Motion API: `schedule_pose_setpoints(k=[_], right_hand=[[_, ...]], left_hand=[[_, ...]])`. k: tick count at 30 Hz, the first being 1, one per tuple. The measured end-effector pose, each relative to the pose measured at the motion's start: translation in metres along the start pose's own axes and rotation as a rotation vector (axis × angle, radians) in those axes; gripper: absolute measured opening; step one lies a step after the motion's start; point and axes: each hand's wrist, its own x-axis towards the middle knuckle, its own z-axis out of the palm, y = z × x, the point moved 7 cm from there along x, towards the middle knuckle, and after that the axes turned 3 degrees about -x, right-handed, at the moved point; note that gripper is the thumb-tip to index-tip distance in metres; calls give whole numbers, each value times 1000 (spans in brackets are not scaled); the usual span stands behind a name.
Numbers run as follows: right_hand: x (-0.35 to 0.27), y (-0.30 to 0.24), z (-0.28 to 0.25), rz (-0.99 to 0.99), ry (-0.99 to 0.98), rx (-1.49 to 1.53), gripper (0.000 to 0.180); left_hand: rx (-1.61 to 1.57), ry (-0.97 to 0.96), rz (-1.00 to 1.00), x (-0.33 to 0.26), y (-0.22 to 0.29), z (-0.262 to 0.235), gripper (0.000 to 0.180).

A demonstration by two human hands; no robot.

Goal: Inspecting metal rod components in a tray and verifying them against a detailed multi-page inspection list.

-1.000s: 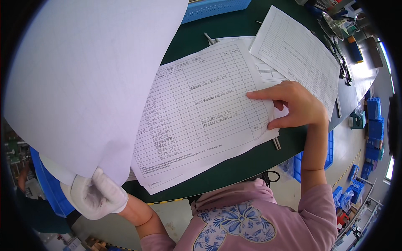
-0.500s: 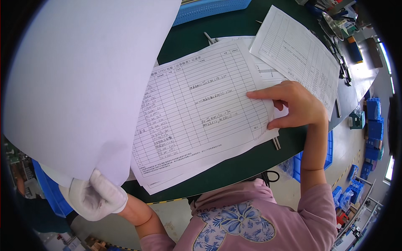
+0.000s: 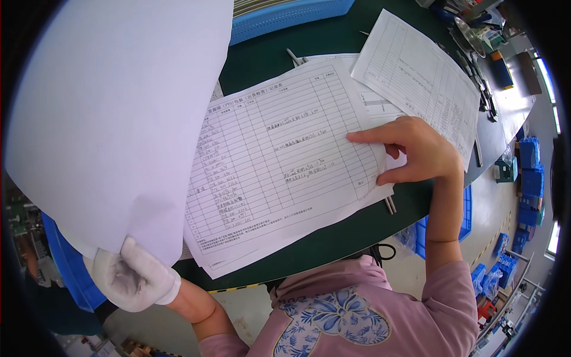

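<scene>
My left hand (image 3: 135,277), in a white glove, pinches the lower corner of a large lifted sheet of paper (image 3: 119,119). That sheet curves up and fills the left of the view, its visible face blank. Beneath its right edge lies a printed table form (image 3: 250,172) with handwritten entries, on top of other sheets. My bare right hand (image 3: 423,149) rests at the form's right edge, index finger and thumb apart on the paper and the other fingers bent under. A further printed sheet (image 3: 423,80) lies beyond that hand.
Under the papers is a dark green tabletop (image 3: 250,271). A blue basket (image 3: 291,22) stands at the far edge. Metal rods (image 3: 389,204) stick out from beneath the papers. Tools (image 3: 485,89) lie at the far right. Blue crates (image 3: 71,265) (image 3: 467,214) flank the table.
The lifted sheet's upper right edge has shifted left, uncovering a little more at its side. My left hand keeps its pinch. My right hand stays at the same spot on the form.
</scene>
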Motion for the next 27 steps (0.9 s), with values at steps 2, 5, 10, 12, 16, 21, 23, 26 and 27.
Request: schedule_pose_setpoints(k=[2,5,10,12,16,21,23,26,27], right_hand=[[0,0,0,8,-2,-6,64],[0,-1,-1,4,4,8,64],[0,0,1,7,2,4,64],[-1,3,0,3,1,6,64],[1,0,0,-32,17,-6,61],[3,1,0,-125,102,0,56],[3,0,0,-156,130,4,53],[5,-5,-6,-171,244,40,45],[5,-8,-12,-162,316,70,41]], left_hand=[[-10,38,-4,-1,0,0,12],[7,-9,5,-1,-1,-1,17],[-38,139,13,6,10,15,15],[-77,315,-14,4,8,5,8],[87,-182,235,10,21,7,23],[44,-308,188,8,24,19,32],[-45,-406,179,6,22,23,31],[-121,-471,234,10,27,28,29],[-119,-470,236,11,27,28,29]])
